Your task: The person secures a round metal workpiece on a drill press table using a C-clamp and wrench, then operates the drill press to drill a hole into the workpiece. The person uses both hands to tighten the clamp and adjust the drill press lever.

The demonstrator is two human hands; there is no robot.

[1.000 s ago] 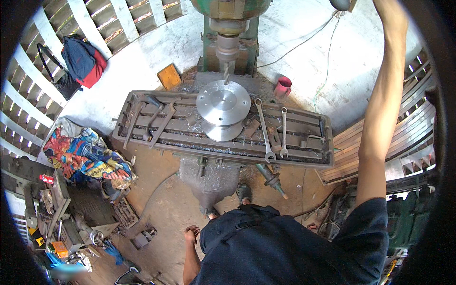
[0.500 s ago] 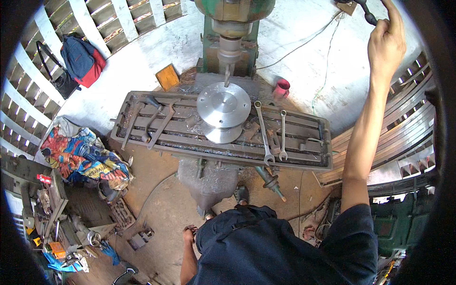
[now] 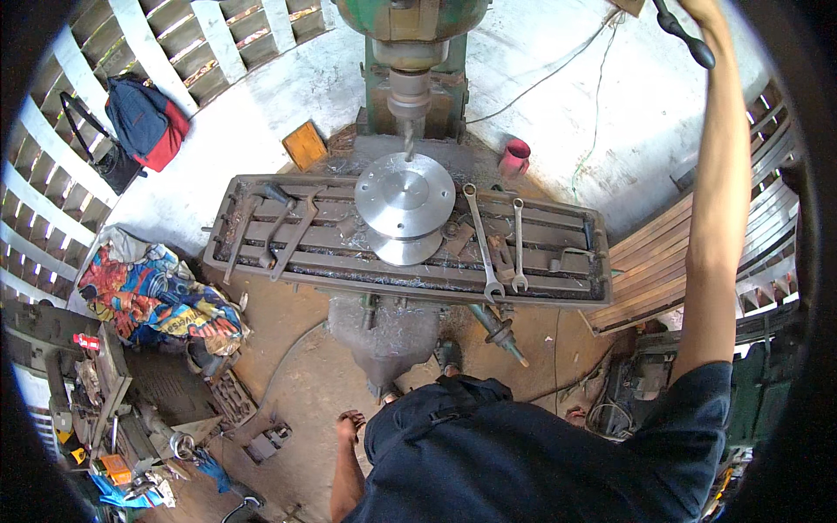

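Observation:
A drill bit [image 3: 409, 139] in the chuck of a green drill press [image 3: 411, 22] points down at the rim of a shiny flanged metal disc [image 3: 404, 193]. Several holes show in the disc's top face. The disc sits on a slotted machine table [image 3: 323, 266]. My right hand [image 3: 704, 12] is raised at the upper edge, beside a black feed handle [image 3: 684, 33]; most of its fingers are cut off, so its grip is hidden. Low beside my body, my left hand [image 3: 350, 424] hangs with fingers loosely apart and nothing visible in it.
Two combination spanners [image 3: 481, 240] lie right of the disc, metal bars and a hammer-like tool [image 3: 283, 222] left of it. A red mug [image 3: 514, 158] stands behind the table. Colourful cloth [image 3: 166, 292] and a cluttered bench [image 3: 113, 401] are at left. Metal chips litter the table.
My right hand has moved up toward the picture's edge, and the black handle has swung to a lower position. The view has shifted slightly; my left hand stays low by my side.

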